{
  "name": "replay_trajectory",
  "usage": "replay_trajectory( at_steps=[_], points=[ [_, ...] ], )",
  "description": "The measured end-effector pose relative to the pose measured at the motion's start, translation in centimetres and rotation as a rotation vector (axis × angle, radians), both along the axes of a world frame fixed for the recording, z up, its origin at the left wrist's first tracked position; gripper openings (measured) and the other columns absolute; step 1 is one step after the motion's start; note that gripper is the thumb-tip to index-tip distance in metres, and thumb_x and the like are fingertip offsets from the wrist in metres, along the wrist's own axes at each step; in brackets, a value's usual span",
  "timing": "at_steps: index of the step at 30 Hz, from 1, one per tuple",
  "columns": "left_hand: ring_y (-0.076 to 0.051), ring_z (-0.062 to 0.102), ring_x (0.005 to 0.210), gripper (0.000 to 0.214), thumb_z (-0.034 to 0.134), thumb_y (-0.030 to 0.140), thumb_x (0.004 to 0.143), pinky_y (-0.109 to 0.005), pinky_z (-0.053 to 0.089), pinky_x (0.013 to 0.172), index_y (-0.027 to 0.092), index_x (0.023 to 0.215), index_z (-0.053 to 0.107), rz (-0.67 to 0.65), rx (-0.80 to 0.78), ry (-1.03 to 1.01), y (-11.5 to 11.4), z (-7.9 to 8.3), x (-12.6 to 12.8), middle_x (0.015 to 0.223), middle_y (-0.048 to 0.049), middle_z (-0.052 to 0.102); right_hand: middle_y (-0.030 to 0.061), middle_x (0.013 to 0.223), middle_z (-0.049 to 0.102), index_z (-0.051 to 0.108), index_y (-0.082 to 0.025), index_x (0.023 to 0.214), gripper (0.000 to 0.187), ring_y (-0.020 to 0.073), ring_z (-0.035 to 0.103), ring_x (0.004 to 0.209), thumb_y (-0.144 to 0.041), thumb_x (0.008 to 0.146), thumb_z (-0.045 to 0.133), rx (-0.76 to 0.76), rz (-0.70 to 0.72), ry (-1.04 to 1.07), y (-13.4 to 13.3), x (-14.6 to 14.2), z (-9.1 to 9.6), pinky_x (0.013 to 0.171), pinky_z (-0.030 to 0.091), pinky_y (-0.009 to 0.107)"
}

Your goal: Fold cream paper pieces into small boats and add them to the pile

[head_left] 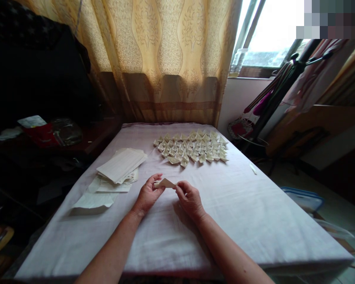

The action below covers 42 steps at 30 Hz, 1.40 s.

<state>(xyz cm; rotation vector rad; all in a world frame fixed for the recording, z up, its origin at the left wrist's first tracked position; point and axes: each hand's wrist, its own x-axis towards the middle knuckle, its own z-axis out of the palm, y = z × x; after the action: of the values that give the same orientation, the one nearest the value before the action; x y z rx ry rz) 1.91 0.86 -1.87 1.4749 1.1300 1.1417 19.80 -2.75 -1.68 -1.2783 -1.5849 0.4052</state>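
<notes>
At seven o'clock from the paper shapes (190,149), head view, a folded paper (165,183) was pinched at its ends by left hand (148,194) and right hand (191,200): light, crushable, best gripped, it was judged, by corners.

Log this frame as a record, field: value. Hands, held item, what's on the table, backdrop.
left hand: holds left end of folded paper piece
right hand: pinches its right tip
held piece: pointed top, raised in the middle
paper sheets: loose, overlapping pile, left of the hands
folded pieces: many, clustered beyond the hands
surface: table with pale cloth
backdrop: patterned golden curtain
</notes>
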Motion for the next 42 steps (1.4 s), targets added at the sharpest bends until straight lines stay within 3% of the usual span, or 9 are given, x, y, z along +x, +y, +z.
replay_trajectory(
  at_steps=[8,14,20,26,32,35,37,40,42],
  points=[
    [-0.016,0.067,0.098,0.050,0.070,0.027,0.076,-0.029,0.053,0.089,0.023,0.125,0.057,-0.010,-0.001,-0.025,-0.5,0.6,0.1,0.116,-0.0047,0.065,-0.0019,0.062,0.064,0.061,-0.022,0.078,0.020,0.0116,0.054,0.052,-0.034,0.089,0.050,-0.010,0.009,0.022,-0.1,-0.1,0.0,0.053,0.044,0.021],
    [-0.020,0.064,0.104,0.025,0.074,0.038,0.073,-0.032,0.052,0.091,0.017,0.083,0.068,-0.038,0.029,-0.020,-0.7,1.2,0.1,0.114,-0.0079,0.064,-0.0016,0.065,0.064,0.061,-0.022,0.081,0.015,0.0113,0.053,0.052,-0.034,0.087,0.053,0.020,0.008,0.041,-0.1,-0.2,0.0,0.054,0.045,0.021],
    [-0.020,0.064,0.101,0.028,0.075,0.043,0.071,-0.032,0.049,0.093,0.017,0.073,0.065,-0.073,0.026,-0.016,-1.0,1.9,-0.1,0.107,-0.0073,0.065,0.0001,0.077,0.070,0.059,-0.021,0.107,0.020,0.0097,0.052,0.052,-0.030,0.091,0.051,0.092,0.045,0.023,-0.3,0.0,0.0,0.054,0.046,0.020],
    [-0.018,0.064,0.086,0.032,0.073,0.047,0.071,-0.029,0.051,0.082,0.017,0.075,0.063,-0.113,0.003,-0.029,-1.3,2.3,0.0,0.090,-0.0046,0.069,0.0013,0.077,0.066,0.062,-0.022,0.085,0.014,0.0111,0.057,0.061,-0.028,0.090,0.051,0.128,0.094,-0.035,-0.2,0.4,0.1,0.057,0.045,0.020],
    [-0.013,0.058,0.070,0.026,0.073,0.041,0.070,-0.023,0.048,0.070,0.017,0.074,0.063,-0.120,-0.010,-0.017,-1.5,2.4,0.2,0.070,0.0025,0.062,-0.0020,0.071,0.065,0.060,-0.020,0.112,0.028,0.0099,0.052,0.053,-0.025,0.085,0.055,0.071,0.085,0.009,-0.1,0.2,-0.2,0.055,0.044,0.021],
    [-0.015,0.060,0.073,0.024,0.073,0.038,0.069,-0.026,0.049,0.073,0.017,0.077,0.065,-0.109,-0.016,-0.015,-1.4,2.3,0.1,0.074,0.0012,0.065,-0.0013,0.067,0.063,0.068,-0.021,0.088,0.012,0.0105,0.052,0.054,-0.028,0.082,0.060,0.036,0.138,0.010,-0.1,0.3,-0.1,0.056,0.044,0.021],
    [-0.017,0.063,0.082,0.029,0.075,0.038,0.066,-0.028,0.050,0.080,0.018,0.086,0.067,-0.081,-0.013,-0.024,-1.2,2.1,-0.1,0.085,-0.0012,0.069,-0.0009,0.064,0.062,0.067,-0.021,0.072,0.013,0.0107,0.052,0.055,-0.029,0.081,0.062,0.025,0.149,0.017,0.0,0.5,0.0,0.057,0.044,0.021],
    [-0.018,0.063,0.093,0.046,0.077,0.039,0.063,-0.030,0.050,0.085,0.020,0.102,0.065,-0.021,-0.006,-0.059,-0.8,1.9,-0.5,0.101,-0.0044,0.069,0.0001,0.066,0.063,0.067,-0.020,0.072,0.018,0.0113,0.053,0.056,-0.031,0.084,0.059,0.012,0.120,0.058,0.3,0.9,-0.1,0.057,0.044,0.022],
    [-0.017,0.064,0.088,0.049,0.076,0.042,0.065,-0.030,0.052,0.081,0.020,0.107,0.062,-0.007,-0.016,-0.084,-0.6,1.8,-0.7,0.099,-0.0045,0.068,0.0010,0.068,0.065,0.068,-0.019,0.074,0.022,0.0120,0.054,0.058,-0.035,0.086,0.058,0.009,0.096,0.090,0.5,1.2,-0.3,0.057,0.044,0.023]
  ],
)
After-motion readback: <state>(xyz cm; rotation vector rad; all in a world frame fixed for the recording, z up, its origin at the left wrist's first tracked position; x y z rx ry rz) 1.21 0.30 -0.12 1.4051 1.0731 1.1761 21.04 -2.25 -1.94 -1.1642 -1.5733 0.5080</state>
